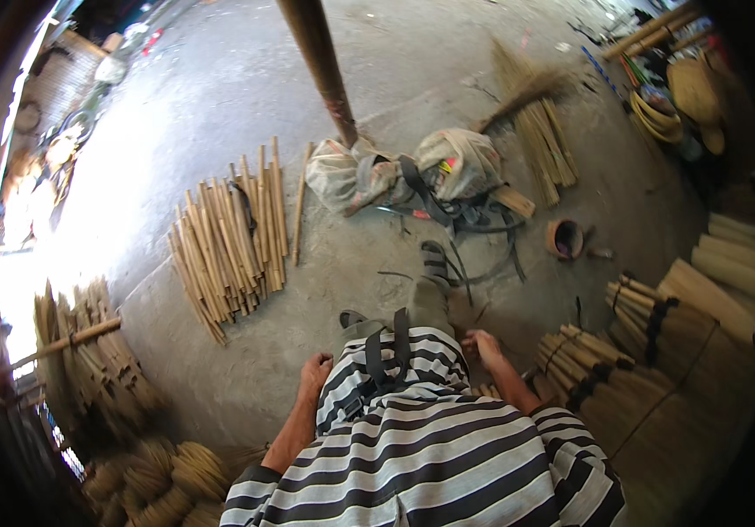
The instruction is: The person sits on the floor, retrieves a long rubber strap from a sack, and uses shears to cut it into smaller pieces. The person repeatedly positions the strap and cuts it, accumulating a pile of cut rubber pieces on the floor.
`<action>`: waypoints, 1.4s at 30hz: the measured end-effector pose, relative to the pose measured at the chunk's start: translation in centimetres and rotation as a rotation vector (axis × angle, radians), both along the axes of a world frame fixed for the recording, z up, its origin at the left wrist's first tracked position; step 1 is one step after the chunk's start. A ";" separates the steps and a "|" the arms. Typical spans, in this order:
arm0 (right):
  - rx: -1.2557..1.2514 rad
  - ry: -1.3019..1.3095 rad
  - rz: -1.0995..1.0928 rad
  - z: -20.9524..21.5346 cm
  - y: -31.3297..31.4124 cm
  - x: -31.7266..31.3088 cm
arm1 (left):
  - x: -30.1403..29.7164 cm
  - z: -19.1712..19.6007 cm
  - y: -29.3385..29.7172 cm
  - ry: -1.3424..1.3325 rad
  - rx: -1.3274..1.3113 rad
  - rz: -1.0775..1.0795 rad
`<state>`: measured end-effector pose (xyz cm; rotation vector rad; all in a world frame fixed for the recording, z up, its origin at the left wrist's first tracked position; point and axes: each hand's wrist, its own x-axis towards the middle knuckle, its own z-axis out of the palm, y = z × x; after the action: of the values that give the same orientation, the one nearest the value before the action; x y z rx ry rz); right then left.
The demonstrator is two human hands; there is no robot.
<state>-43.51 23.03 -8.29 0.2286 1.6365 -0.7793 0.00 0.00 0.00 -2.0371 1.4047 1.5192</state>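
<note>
Left hand: the left hand [314, 369] hangs low beside the striped shirt [430, 439], forearm running down toward the lower edge, fingers curled loosely inward; it holds nothing that shows.
Right hand: the right hand [483, 347] reaches forward and down past the shirt's right side, wrist bent, fingers pointing at the floor; whether it grips anything I cannot tell, since the fingertips are blurred.
Nearest sticks: a few short sticks [485, 390] lie just under the right forearm, beside the tied bundles [588, 369] to the right.
Loose pile: a stick pile [228, 237] lies on the concrete floor [246, 88], well apart from the left hand.
Ahead: cloth sacks [395, 171] with black straps at the foot of a pole [320, 61]; a small pot [564, 238] to their right.
</note>
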 end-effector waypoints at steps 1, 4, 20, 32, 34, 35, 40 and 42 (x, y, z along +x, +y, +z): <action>-0.058 0.084 -0.008 1.0 -0.9 0.5 | 0.8 0.0 0.6 -0.018 -0.003 -0.142; -0.083 0.175 -0.116 3.9 -4.3 2.9 | 2.6 -1.6 3.1 -0.072 0.179 -0.396; -0.206 0.956 1.469 -5.9 -11.9 9.8 | -2.3 -13.5 12.1 -0.194 0.048 -0.114; 0.069 0.530 0.361 -32.0 -5.0 -4.1 | -0.6 -20.6 12.7 -0.042 -0.313 0.045; -0.125 0.550 0.822 -39.3 -1.2 -4.7 | -0.6 -21.9 12.7 -0.017 -0.401 0.017; -0.168 0.565 1.028 -42.3 0.0 -4.7 | -0.8 -22.5 12.7 -0.003 -0.445 0.009; -0.155 0.277 1.099 -46.2 -0.4 -1.3 | -0.6 -25.8 13.4 -0.030 -0.715 -0.120; -0.153 0.217 1.116 -45.8 -2.8 -0.2 | 0.0 -26.9 14.4 0.008 -0.667 -0.111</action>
<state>-43.70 20.24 -54.08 -0.8492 1.5739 -0.0521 0.04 14.42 -26.87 -2.2264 2.2059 1.0974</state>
